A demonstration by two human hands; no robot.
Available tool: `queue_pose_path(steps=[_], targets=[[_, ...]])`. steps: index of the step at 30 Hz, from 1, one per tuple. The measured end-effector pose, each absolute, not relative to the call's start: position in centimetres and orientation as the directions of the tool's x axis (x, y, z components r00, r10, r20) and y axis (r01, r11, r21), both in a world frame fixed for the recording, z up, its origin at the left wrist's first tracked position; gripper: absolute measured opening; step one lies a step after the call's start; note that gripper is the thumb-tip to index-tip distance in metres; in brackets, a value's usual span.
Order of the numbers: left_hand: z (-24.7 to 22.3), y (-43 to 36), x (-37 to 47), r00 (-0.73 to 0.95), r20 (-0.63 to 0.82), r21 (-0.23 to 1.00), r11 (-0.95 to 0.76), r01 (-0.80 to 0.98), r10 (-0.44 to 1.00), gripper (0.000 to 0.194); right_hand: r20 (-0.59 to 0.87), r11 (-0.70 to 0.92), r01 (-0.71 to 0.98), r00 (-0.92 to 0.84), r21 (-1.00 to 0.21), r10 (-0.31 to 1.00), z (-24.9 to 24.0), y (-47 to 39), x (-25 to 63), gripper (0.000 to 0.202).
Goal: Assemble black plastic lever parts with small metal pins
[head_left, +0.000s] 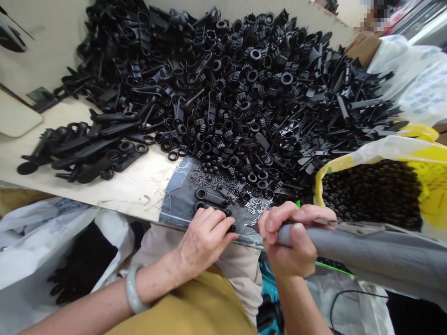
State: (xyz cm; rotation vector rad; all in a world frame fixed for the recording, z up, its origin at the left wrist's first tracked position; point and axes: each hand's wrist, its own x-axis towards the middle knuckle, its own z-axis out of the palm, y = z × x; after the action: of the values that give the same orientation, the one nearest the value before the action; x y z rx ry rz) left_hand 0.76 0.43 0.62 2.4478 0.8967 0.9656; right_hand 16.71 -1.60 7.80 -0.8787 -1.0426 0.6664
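Observation:
My left hand (207, 239) is at the front edge of the bench, its fingers closed over a black plastic part (233, 228) that is mostly hidden beneath them. Just behind it lie black ring-ended handle-like pieces (211, 196) on a dark cloth mat (179, 197). My right hand (289, 237) is wrapped around a long grey tube-shaped tool (370, 251) with a lever along its top. The tool's dark tip (253, 227) points left, toward my left hand. Small silver pins (258, 204) and a scatter of tiny dark pieces (213, 178) lie beyond my hands.
A large heap of black plastic parts (244, 93) covers the back of the bench. More long black pieces (94, 144) are piled at left. A yellow-edged bag (319, 186) of small black pieces stands at right. White bags (115, 232) hang below the front edge.

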Motion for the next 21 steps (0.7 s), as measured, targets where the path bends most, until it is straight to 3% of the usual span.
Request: queue_pose_path(steps=[21], targets=[[0.7, 0.3, 0.7, 0.558, 0.471, 0.579, -0.717, 0.389, 0.683, 0.017, 0.407, 0.455, -0.093, 0.318, -0.885, 0.856, 7.0, -2.3, 15.0, 0.012]])
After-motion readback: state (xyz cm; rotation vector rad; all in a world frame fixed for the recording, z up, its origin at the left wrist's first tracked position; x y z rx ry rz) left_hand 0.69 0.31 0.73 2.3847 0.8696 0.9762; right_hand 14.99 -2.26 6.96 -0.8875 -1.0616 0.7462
